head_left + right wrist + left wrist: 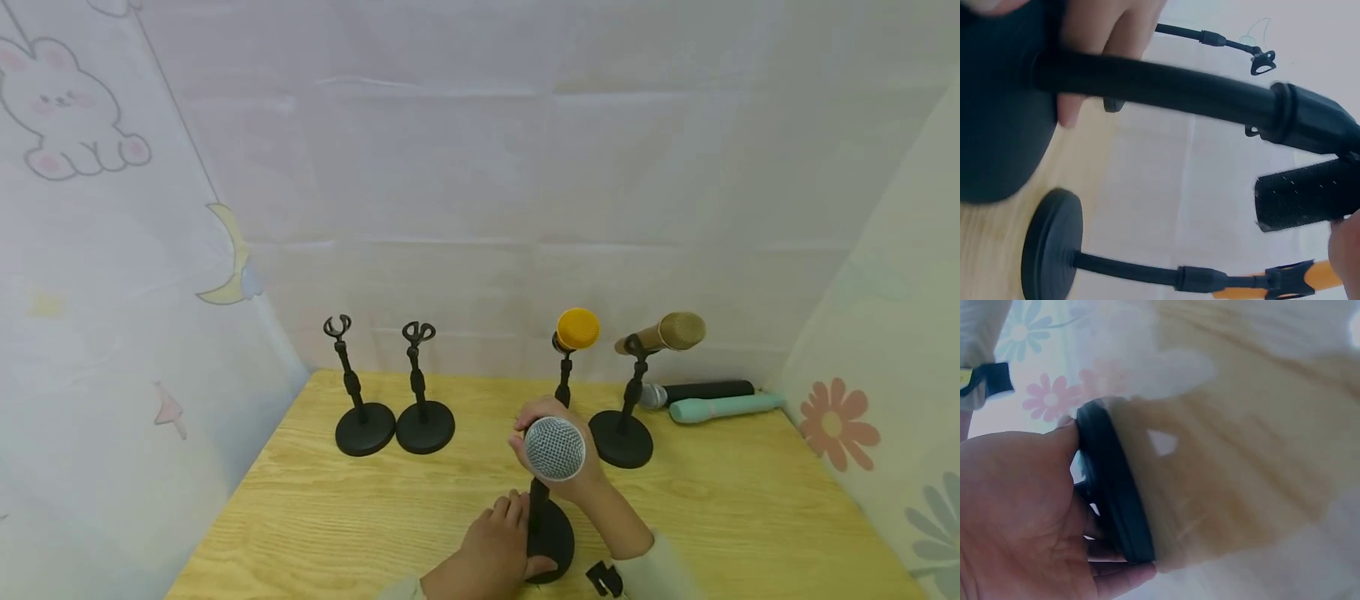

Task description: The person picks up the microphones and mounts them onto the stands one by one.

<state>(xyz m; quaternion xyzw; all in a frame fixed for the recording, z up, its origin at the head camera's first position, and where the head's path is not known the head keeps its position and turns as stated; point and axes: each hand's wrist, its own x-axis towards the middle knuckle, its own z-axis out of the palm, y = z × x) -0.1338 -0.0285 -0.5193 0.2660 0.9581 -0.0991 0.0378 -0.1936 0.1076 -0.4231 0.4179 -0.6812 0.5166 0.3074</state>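
Observation:
A black microphone stand [552, 533] stands near the front of the table, its round base partly covered by my left hand [491, 542]. That hand grips the base, thumb on the near edge and fingers round the far side; the left wrist view shows the base [1119, 487] held at its rim. Higher up, my right hand [588, 477] holds a black microphone with a silver mesh head [555, 448] at the top of the stand. In the right wrist view the microphone's dark body [1304, 195] lies beside the stand's upper joint. The clip is mostly hidden.
Two bare stands [364, 427] [425, 427] stand at the back left. Behind my right hand are a stand with a yellow microphone [578, 329] and one with a gold microphone [678, 331]. A black microphone [708, 390] and a mint one [727, 407] lie at the back right.

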